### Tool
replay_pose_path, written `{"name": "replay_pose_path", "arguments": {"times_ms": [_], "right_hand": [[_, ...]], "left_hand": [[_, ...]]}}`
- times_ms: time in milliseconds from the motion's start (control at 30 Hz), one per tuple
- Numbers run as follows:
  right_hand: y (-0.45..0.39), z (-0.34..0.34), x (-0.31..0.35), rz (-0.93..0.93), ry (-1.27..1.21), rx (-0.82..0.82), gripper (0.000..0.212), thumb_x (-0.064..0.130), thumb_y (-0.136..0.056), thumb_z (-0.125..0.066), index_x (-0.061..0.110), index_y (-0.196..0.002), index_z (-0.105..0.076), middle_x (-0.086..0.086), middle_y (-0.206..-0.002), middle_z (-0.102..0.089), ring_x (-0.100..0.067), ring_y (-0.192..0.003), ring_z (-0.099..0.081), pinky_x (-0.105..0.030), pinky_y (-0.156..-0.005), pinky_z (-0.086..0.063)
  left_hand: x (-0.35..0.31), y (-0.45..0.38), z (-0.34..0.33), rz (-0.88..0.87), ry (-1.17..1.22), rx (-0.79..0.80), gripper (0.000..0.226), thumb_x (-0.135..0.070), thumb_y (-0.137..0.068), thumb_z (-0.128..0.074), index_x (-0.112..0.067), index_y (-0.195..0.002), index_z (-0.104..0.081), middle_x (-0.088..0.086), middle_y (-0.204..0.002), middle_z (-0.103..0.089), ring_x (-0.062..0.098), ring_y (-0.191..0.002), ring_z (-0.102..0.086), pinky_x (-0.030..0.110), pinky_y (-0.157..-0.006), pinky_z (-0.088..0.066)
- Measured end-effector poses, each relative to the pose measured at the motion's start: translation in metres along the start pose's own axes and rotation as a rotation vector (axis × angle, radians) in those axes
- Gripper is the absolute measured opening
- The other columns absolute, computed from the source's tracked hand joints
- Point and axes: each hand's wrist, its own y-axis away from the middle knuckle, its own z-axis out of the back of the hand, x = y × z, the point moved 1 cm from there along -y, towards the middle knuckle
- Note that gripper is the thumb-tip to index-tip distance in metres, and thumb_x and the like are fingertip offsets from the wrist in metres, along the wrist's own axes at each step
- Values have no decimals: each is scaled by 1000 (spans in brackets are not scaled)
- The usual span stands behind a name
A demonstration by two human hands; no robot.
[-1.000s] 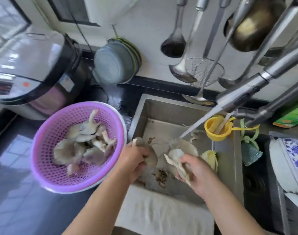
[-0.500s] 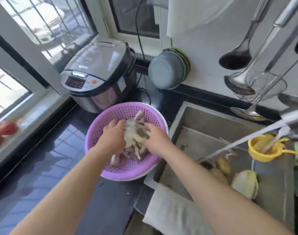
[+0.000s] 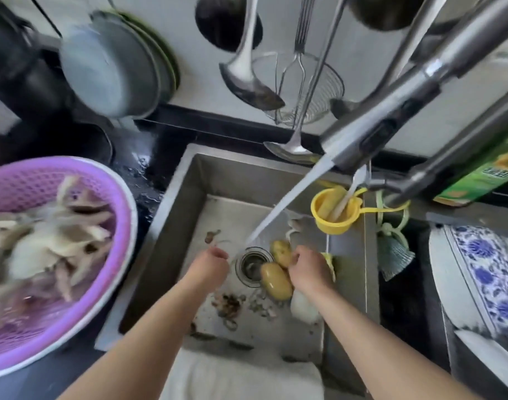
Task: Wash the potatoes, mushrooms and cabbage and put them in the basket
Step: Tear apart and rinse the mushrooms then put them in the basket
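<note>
I have both hands down in the sink (image 3: 172, 226) with the tap (image 3: 371, 131) running. My right hand (image 3: 309, 268) lies over the potatoes, fingers curled down against the far potato (image 3: 281, 252); whether it truly grips it or only rests there I cannot tell. My left hand (image 3: 211, 264) is loosely curled beside the drain (image 3: 251, 265) and holds nothing that I can see.

The near potato (image 3: 275, 281) lies just right of the drain, its long axis running from near the drain's edge toward me and to the right. The far potato sits just behind it, and the two seem to touch. The cabbage (image 3: 329, 262) is mostly hidden under my right hand. The mushrooms (image 3: 53, 241) are already heaped in the purple basket (image 3: 73, 319) on the counter (image 3: 24, 382) to the left.

My worries: wet potatoes are smooth and rounded, so a loose hold could let one slip and roll across the basin. Scraps (image 3: 231, 306) lie on the sink floor near the potatoes and could cling to them again if I rinse low. The stream (image 3: 287, 203) lands near the drain, so I would judge the potato needs lifting into it.
</note>
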Motion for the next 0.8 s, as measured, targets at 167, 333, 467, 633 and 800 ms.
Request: {"name": "replay_pose_path", "arguments": {"times_ms": [167,333,467,633,800], "right_hand": [[-80,-33,0,15,-21,-88,44,13,-96,-53,15,-140,-53,-15,-141,-52,-38,-129,-51,-43,-106,-45],[-134,-33,-2,107,341,-47,59,28,-100,-56,28,-155,-33,-17,-155,-30,-43,-140,-34,-48,-116,-34],[-155,-31,0,195,631,67,68,42,-98,-62,27,-155,-28,-16,-150,-27,-44,-136,-34,-50,-116,-31],[-150,-28,-15,319,725,159,63,30,-103,-50,24,-160,-25,-8,-165,-12,-43,-144,-25,-49,-120,-24],[-148,-21,-11,473,873,97,56,16,-98,-57,18,-150,-37,-11,-156,-23,-40,-133,-35,-48,-107,-41]], "left_hand": [[15,-22,-13,149,-54,-60,31,-10,-102,-55,0,-130,-63,21,-121,-72,38,-111,-72,43,-86,-61],[29,-9,-18,175,-81,57,21,-14,-104,-52,-4,-114,-69,19,-112,-75,33,-98,-75,38,-76,-57],[37,-17,-14,196,70,-8,18,-13,-106,-51,-4,-108,-67,17,-98,-74,26,-69,-63,30,-61,-47],[40,-11,-15,233,177,25,15,-12,-107,-53,-4,-108,-65,14,-93,-67,22,-64,-57,25,-52,-45],[46,-15,-13,169,128,-17,17,-14,-107,-50,-9,-104,-66,11,-96,-72,22,-70,-63,22,-47,-47]]}}
